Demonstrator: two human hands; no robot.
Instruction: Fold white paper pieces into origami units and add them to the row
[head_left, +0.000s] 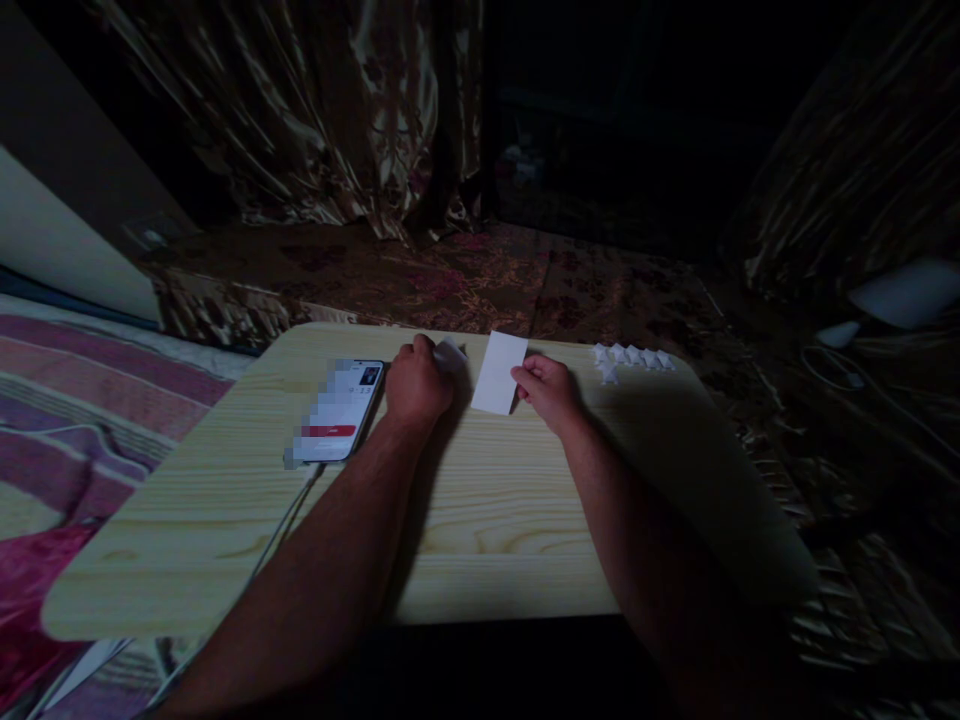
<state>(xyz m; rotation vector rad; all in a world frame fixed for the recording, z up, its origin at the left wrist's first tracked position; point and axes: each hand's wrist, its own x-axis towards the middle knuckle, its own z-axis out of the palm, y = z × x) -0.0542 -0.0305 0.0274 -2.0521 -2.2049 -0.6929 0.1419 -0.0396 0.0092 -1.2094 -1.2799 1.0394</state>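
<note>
A pale wooden table (480, 500) lies in front of me. My left hand (416, 385) is closed in a fist near the far edge, gripping a small crumpled white piece of paper (450, 354). My right hand (547, 388) pinches the right edge of a white paper strip (499, 372), which stands slightly lifted between the two hands. To the right of my right hand, a row of several small folded white paper shapes (632, 357) rests on the table.
A phone (339, 410) with a lit screen lies left of my left hand, its cable (289, 515) running toward me over the table edge. Shiny brown curtains (315, 110) hang behind. Striped bedding (82, 400) lies at left, a white cable (829, 370) at right.
</note>
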